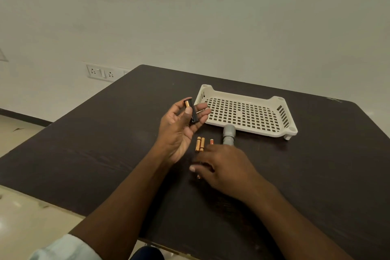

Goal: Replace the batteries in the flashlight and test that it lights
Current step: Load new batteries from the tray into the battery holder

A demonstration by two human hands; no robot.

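1. Right now your left hand (181, 126) grips the black battery holder (193, 112), raised upright above the tabletop (95, 154).
2. Your right hand (223, 167) rests fingers-down on a battery (198, 176), nearest the loose batteries (199, 144) lying lengthwise away from you.
3. Beyond your right hand, the flashlight (229, 136) points toward the tray (242, 112).

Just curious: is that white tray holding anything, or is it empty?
Empty: the white tray's perforated floor shows bare, and the loose batteries lie outside it on the table.

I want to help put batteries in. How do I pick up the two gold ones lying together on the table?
Pinch one battery of the pair of gold batteries across its middle, coming straight down from above. They lie flat, side by side and touching, so take the outer side first and roll it away.
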